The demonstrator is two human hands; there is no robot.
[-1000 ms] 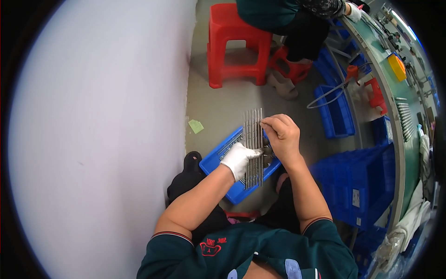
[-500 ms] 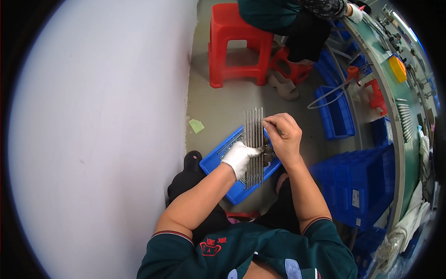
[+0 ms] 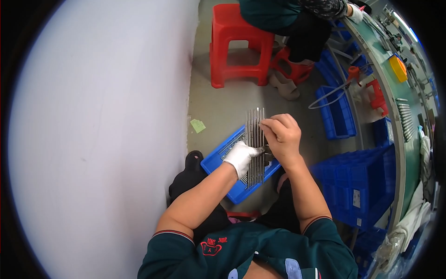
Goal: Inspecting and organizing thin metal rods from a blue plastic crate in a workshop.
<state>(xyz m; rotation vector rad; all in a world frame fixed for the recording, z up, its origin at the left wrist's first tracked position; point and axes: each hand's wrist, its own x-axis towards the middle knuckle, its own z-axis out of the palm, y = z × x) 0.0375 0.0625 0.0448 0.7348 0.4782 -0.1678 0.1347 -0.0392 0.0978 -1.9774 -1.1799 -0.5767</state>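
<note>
My left hand [image 3: 239,158], in a white glove, grasps a row of slim metal rods [image 3: 254,132], its thumb lying across them and the dark-stained fingers showing past their right edge. The rods stand side by side, running away from me, their near ends reaching below my glove. My right hand [image 3: 284,137] is bare, thumb and forefinger drawn together at the right edge of the row, toward the far ends; at this size I can't tell whether they pinch a rod or only touch it.

Beneath the rods is a blue bin [image 3: 236,194], set slantwise between my legs, with more metal pieces [image 3: 227,149] in it, left of my grip. A dark shoe [image 3: 193,160] of mine is just beside its left corner.

Further out, a yellow-green paper scrap [image 3: 197,125] lies on the floor near the white wall [image 3: 102,139]. Ahead is a red stool [image 3: 241,72], and beside it a seated co-worker [image 3: 306,37] whose gloved hand rests at the workbench [image 3: 411,172]. That green-topped bench curves down my right side, bearing a yellow container [image 3: 397,69] and a line of small metal parts [image 3: 405,121]; stacked blue crates [image 3: 341,181] stand under it.
</note>
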